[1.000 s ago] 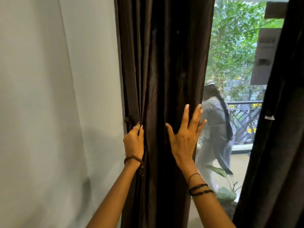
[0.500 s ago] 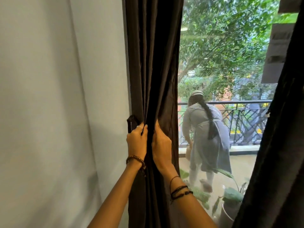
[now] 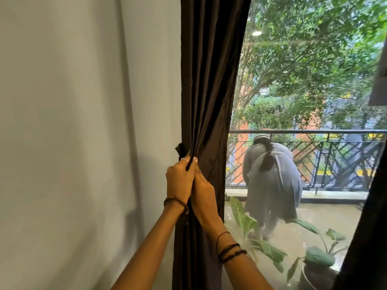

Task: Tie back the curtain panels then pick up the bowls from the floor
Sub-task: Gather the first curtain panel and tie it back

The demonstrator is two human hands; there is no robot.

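Both hands, left (image 3: 180, 178) and right (image 3: 202, 190), grip the gathered curtain (image 3: 209, 91) against the wall (image 3: 83, 122), beside the tie (image 3: 180, 150). Best to hold the bunch tight while looping it. No bowls show.

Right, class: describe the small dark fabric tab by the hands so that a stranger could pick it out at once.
Start at the pale wall on the left and follow it to the gathered dark brown curtain panel. Both hands grip its folds at mid height. The tab pokes out just above the left hand: a short flap jutting sideways over the wall, unlike the long vertical folds beside it.
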